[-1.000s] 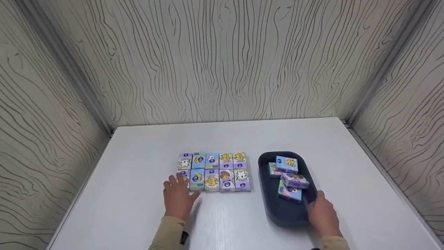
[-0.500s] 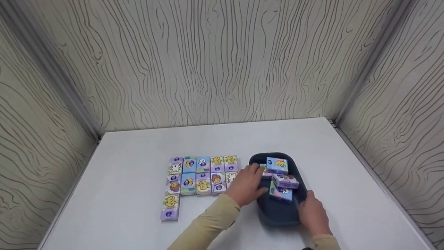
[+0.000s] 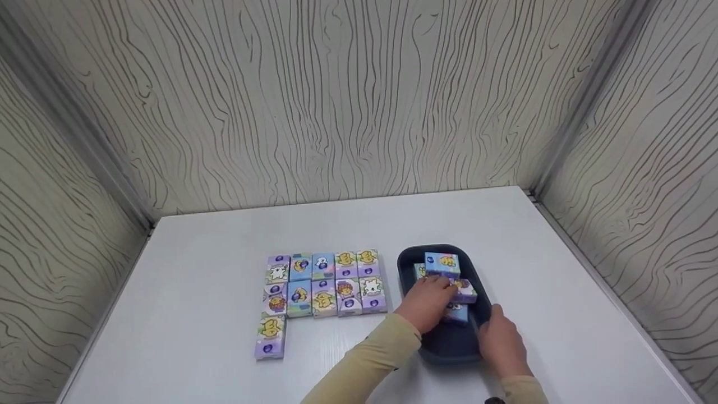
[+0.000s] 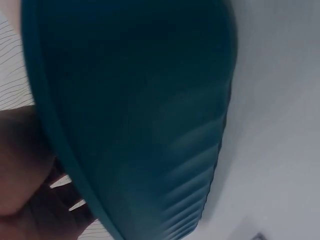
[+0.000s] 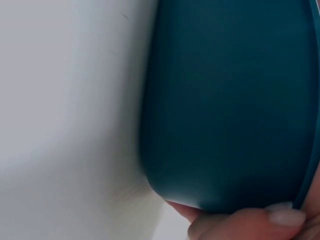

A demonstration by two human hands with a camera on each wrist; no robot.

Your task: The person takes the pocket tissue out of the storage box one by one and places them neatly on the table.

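Observation:
A dark teal plastic tray (image 3: pixel 449 343) holds several small cartoon-printed boxes in a loose pile. My left hand (image 3: pixel 425 306) reaches over the tray's near-left side, its fingers lying over one end of a purple box (image 3: pixel 467 293) in the pile; the thumb is hidden. In the left wrist view, the tray's outer wall (image 4: pixel 130 115) fills the middle and the hand (image 4: pixel 25 175) shows behind the rim with gaps between its fingers. My right hand (image 3: pixel 503 343) grips the tray's right side near the front corner. Its digits (image 5: pixel 250 225) press the wall in the right wrist view.
Left of the tray, similar boxes lie flat side by side in two rows (image 3: pixel 324 297). One more box (image 3: pixel 270 338) adjoins the left end of the front row. The white tabletop (image 3: pixel 196 292) meets wood-patterned panels (image 3: pixel 336 101) at the back and sides.
My left hand has left the front row's left end, where one more box now shows, and moved right into the tray onto the pile. My right hand keeps its grip; the camera view shifted.

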